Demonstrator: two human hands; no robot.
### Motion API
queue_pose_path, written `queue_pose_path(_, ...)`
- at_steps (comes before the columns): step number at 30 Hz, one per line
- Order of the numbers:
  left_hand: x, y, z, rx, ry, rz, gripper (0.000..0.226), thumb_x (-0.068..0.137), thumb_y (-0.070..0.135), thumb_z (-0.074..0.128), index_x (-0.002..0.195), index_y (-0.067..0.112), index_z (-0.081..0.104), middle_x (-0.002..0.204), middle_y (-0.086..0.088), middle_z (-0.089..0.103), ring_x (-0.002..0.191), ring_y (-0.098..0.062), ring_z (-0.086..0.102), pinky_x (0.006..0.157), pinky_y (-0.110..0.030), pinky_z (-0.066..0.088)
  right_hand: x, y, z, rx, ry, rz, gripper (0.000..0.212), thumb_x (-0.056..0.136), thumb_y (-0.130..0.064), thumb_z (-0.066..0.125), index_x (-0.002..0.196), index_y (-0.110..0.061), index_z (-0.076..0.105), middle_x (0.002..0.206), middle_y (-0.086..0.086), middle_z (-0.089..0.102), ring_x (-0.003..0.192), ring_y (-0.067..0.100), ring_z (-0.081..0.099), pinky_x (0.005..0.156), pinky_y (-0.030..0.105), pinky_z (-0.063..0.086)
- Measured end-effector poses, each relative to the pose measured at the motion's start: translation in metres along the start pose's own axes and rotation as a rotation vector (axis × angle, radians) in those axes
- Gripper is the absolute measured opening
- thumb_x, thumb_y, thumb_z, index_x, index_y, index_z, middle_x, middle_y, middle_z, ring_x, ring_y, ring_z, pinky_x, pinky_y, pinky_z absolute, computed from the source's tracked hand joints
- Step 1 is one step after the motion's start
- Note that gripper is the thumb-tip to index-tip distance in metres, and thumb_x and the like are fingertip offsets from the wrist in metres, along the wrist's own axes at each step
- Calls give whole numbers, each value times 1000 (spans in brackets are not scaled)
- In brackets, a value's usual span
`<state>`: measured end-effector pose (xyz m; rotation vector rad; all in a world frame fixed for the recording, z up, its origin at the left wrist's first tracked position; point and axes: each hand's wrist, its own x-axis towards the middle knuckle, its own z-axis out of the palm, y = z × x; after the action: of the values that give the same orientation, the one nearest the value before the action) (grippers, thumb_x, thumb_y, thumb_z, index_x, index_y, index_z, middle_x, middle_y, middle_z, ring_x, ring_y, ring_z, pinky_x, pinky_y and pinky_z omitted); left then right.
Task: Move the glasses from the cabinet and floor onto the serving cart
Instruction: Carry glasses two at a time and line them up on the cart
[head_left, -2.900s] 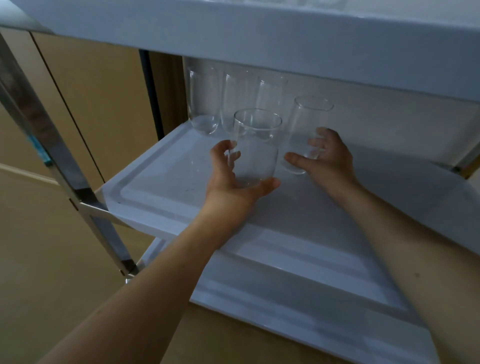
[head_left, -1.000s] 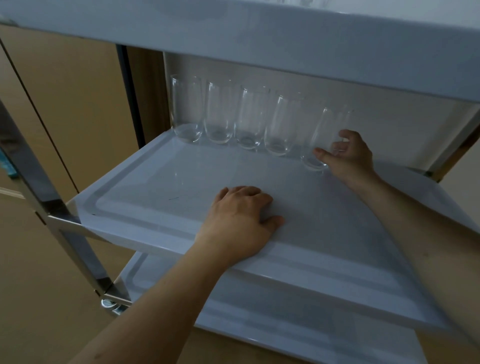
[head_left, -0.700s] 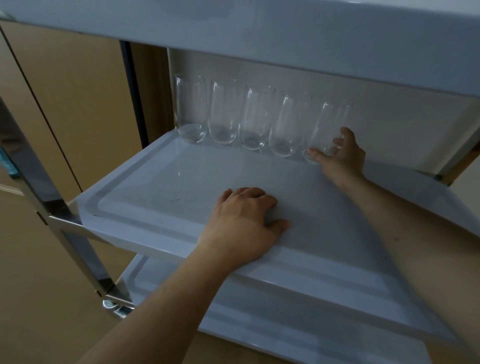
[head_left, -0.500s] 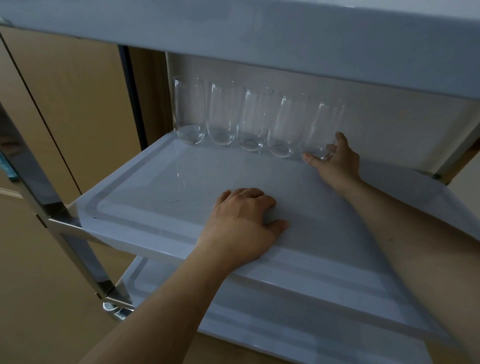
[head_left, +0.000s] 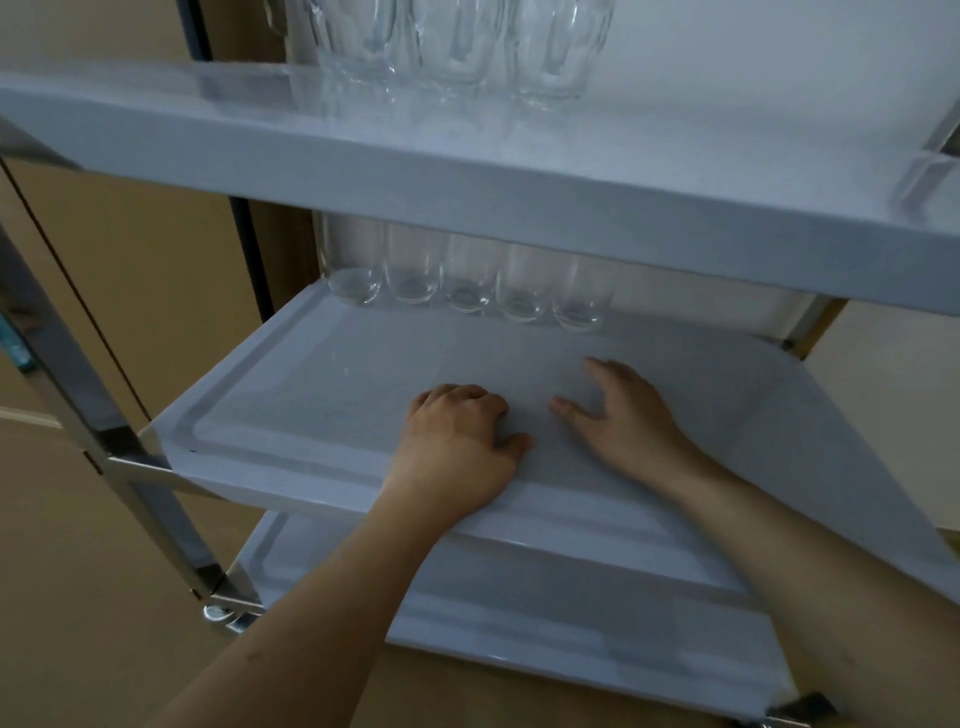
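Several clear glasses (head_left: 467, 283) stand in a row along the back of the serving cart's middle shelf (head_left: 291, 395); their upper halves are hidden behind the top shelf (head_left: 363, 161). More glasses (head_left: 457, 41) stand on that top shelf. My left hand (head_left: 457, 447) rests on the middle shelf near its front, fingers curled under, holding nothing. My right hand (head_left: 618, 415) lies beside it with fingers spread and relaxed, apart from the glasses.
A lower white shelf (head_left: 519, 613) sits beneath. A chrome cart leg (head_left: 104, 415) runs down the left to a caster (head_left: 218, 613). Tan cabinet panels (head_left: 130, 260) stand behind on the left, and the floor is tan.
My right hand has let go of the rightmost glass and drawn back toward the shelf's front. The view has tilted up, showing glasses on the top shelf. My left hand has stayed put.
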<state>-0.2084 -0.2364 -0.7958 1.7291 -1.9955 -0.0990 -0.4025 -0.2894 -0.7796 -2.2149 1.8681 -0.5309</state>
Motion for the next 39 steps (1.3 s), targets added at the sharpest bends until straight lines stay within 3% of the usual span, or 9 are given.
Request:
queue_pose_path(4,-11,4,-1,23,125,52,28,84,35,57,87,12,73,86,-6,72,89,-34,65,77,-39,53,-51,-9,-4,-79,-114,-39,71,96,-61,47,154,-20,36,163,8,29,150,23,24,122,30,17)
queue_pose_path(7,-38,15,-2,-34,211,33,21,83,27,63,88,10,74,86,-9,72,90,-37,66,77,-42,56,-88,-12,-6,-21,-76,-43,69,95,-63,45,144,-14,52,155,13,42,144,31,35,119,36,25)
queue_pose_path(10,-91,30,-12,-44,71,67,23,88,28,63,103,11,71,109,-9,70,112,-38,59,96,-47,49,-131,-17,-8,16,-149,-10,76,91,-66,37,132,-7,62,143,21,53,133,41,48,113,51,39)
queue_pose_path(12,-122,42,-35,-20,-66,22,35,89,34,61,115,12,69,123,-11,66,122,-37,55,103,-50,46,-158,-27,-17,16,-235,-10,84,94,-72,27,138,-8,57,150,22,46,140,41,41,117,53,31)
queue_pose_path(14,-140,54,-66,35,-224,-42,43,88,39,60,123,15,65,130,-10,64,127,-37,53,105,-53,44,-180,-42,-41,43,-374,51,85,96,-73,19,151,-13,44,162,18,27,151,35,24,122,46,17)
queue_pose_path(17,-149,77,-126,57,-452,-161,49,90,40,64,133,19,59,142,-9,56,137,-35,44,112,-53,36,-204,-66,-93,115,-527,183,71,101,-59,34,160,-22,21,169,7,3,155,24,2,125,37,5)
queue_pose_path(22,-133,124,-243,-10,-548,-187,51,92,40,62,137,19,56,145,-7,52,138,-30,40,113,-48,35,-222,-118,-216,177,-588,256,70,101,-49,48,159,-20,22,168,10,6,155,28,6,124,42,13)
queue_pose_path(30,3,235,-411,-37,-408,144,54,98,40,58,145,16,49,150,-11,47,141,-30,37,115,-42,32,-198,-169,-427,163,-320,321,73,100,-52,50,160,-25,18,167,7,13,153,25,11,122,38,15)
queue_pose_path(39,108,475,-508,-97,-192,566,56,96,43,59,146,19,47,148,-6,49,137,-29,42,111,-44,37,-216,-96,-653,27,106,456,77,97,-53,52,160,-25,18,165,8,18,151,29,18,121,46,23)
